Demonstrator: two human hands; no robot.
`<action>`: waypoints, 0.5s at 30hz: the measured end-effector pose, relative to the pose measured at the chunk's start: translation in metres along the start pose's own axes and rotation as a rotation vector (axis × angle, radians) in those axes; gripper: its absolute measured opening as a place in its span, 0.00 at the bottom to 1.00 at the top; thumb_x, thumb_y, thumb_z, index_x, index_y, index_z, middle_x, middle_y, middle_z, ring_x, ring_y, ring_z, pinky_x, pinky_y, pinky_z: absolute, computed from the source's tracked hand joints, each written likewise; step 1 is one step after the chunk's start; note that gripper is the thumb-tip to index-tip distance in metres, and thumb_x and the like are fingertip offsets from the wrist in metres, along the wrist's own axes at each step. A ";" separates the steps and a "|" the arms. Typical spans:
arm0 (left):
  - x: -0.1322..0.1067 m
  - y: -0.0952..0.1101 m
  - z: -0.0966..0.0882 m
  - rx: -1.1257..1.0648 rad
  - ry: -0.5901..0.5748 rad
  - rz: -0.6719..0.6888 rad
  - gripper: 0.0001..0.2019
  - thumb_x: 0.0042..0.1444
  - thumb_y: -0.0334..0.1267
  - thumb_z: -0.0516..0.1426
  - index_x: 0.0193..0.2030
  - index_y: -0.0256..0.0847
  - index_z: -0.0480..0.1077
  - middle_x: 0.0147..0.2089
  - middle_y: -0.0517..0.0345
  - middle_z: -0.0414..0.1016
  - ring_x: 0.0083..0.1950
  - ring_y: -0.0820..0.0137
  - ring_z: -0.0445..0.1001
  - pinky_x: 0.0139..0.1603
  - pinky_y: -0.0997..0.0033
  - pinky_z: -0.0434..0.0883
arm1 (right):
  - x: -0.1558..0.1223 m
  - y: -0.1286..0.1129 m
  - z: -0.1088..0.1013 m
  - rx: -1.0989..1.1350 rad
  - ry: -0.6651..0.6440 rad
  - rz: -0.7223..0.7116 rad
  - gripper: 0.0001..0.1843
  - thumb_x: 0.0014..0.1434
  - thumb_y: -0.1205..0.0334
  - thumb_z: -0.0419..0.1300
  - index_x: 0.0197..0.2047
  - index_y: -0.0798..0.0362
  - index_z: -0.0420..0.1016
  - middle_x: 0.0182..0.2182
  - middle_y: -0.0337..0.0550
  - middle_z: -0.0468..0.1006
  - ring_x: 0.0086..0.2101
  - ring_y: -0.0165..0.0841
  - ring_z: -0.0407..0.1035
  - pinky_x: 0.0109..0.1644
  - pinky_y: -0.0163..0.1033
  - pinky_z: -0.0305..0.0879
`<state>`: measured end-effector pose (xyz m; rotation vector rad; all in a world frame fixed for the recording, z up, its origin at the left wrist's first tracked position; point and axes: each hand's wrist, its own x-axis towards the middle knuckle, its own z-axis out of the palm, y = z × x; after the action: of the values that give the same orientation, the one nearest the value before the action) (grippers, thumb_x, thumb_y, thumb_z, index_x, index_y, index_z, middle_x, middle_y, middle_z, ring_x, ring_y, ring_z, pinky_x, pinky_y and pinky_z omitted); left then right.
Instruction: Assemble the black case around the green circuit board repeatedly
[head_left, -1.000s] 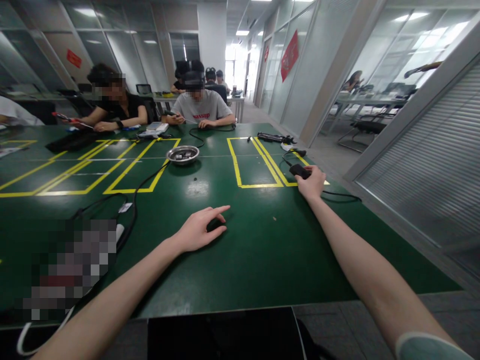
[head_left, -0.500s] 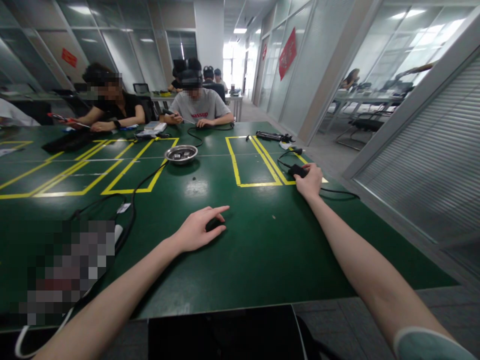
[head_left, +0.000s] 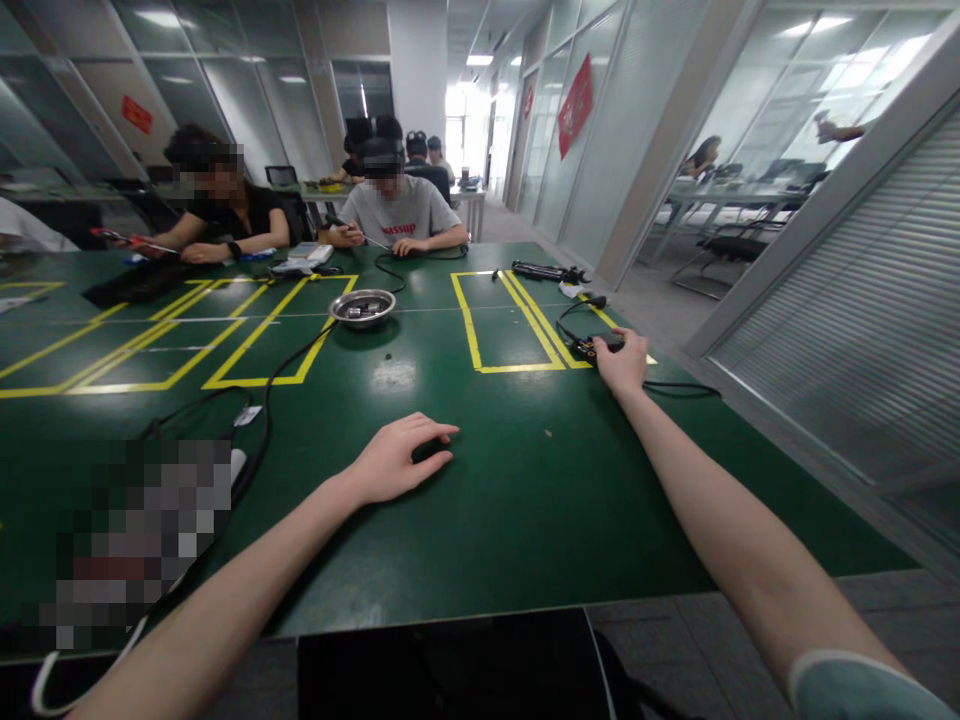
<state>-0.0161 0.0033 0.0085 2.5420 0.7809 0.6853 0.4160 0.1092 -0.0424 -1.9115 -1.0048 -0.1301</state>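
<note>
My left hand (head_left: 397, 458) rests palm down on the green table (head_left: 480, 540), its thumb and index finger stretched out and apart. A dark patch shows under the palm between them; whether it is shadow or an object I cannot tell. Farther off to the right, my right hand (head_left: 624, 362) has its fingers closed on a black corded box (head_left: 589, 349). Small yellowish marks show on the box's face, partly covered by the fingers. A black cable (head_left: 574, 318) loops from it toward a dark plug-like end (head_left: 595, 302); another cable (head_left: 682, 385) runs right across the table.
A metal bowl (head_left: 362, 309) with small metal parts stands beyond my left hand. Yellow tape outlines (head_left: 517, 369) mark the table. A folded black tripod-like thing (head_left: 547, 271) lies at the far edge. Two people sit across the table, hands on tools. A blurred-out object with cables lies at left.
The black box has turned in my right hand, so its marked face now shows. My left index finger has dipped slightly toward the table; that hand otherwise stays put.
</note>
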 end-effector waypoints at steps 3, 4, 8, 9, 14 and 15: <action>0.000 0.000 0.000 0.001 0.000 0.002 0.14 0.68 0.40 0.56 0.57 0.43 0.75 0.47 0.53 0.82 0.50 0.63 0.78 0.54 0.60 0.75 | 0.000 0.000 0.001 0.005 -0.063 -0.022 0.19 0.52 0.60 0.62 0.48 0.52 0.77 0.51 0.53 0.70 0.49 0.46 0.69 0.60 0.52 0.65; 0.000 0.000 0.000 0.001 0.000 0.002 0.14 0.68 0.40 0.57 0.57 0.43 0.75 0.47 0.53 0.82 0.50 0.63 0.78 0.54 0.60 0.75 | 0.000 0.000 0.001 0.015 -0.072 -0.020 0.19 0.51 0.61 0.61 0.48 0.52 0.77 0.51 0.53 0.71 0.48 0.45 0.69 0.60 0.52 0.65; 0.000 -0.001 0.001 0.002 -0.003 0.003 0.13 0.68 0.40 0.57 0.56 0.43 0.75 0.47 0.52 0.82 0.49 0.63 0.78 0.53 0.60 0.76 | 0.005 0.004 0.004 0.108 -0.067 0.056 0.22 0.51 0.61 0.60 0.50 0.56 0.78 0.44 0.50 0.75 0.40 0.41 0.70 0.58 0.53 0.68; 0.000 -0.001 0.001 0.003 -0.002 0.003 0.13 0.68 0.40 0.57 0.56 0.43 0.76 0.47 0.53 0.82 0.50 0.63 0.78 0.53 0.61 0.76 | 0.007 0.006 0.005 0.131 -0.066 0.073 0.22 0.51 0.61 0.59 0.50 0.56 0.78 0.41 0.49 0.75 0.39 0.40 0.70 0.56 0.52 0.69; 0.000 -0.001 0.001 0.008 0.005 0.006 0.12 0.68 0.40 0.57 0.54 0.43 0.77 0.48 0.52 0.82 0.50 0.63 0.79 0.53 0.61 0.76 | 0.012 0.013 0.009 0.206 -0.055 0.110 0.24 0.51 0.64 0.57 0.51 0.60 0.77 0.37 0.46 0.76 0.35 0.37 0.70 0.50 0.47 0.71; 0.000 -0.002 0.001 0.009 0.005 0.010 0.12 0.68 0.40 0.57 0.53 0.43 0.77 0.48 0.52 0.82 0.50 0.63 0.79 0.53 0.61 0.76 | 0.012 0.014 0.009 0.230 -0.043 0.119 0.24 0.51 0.64 0.57 0.52 0.60 0.77 0.37 0.46 0.76 0.34 0.36 0.70 0.49 0.47 0.71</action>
<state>-0.0163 0.0041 0.0068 2.5548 0.7751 0.6939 0.4303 0.1201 -0.0514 -1.7633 -0.8905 0.0922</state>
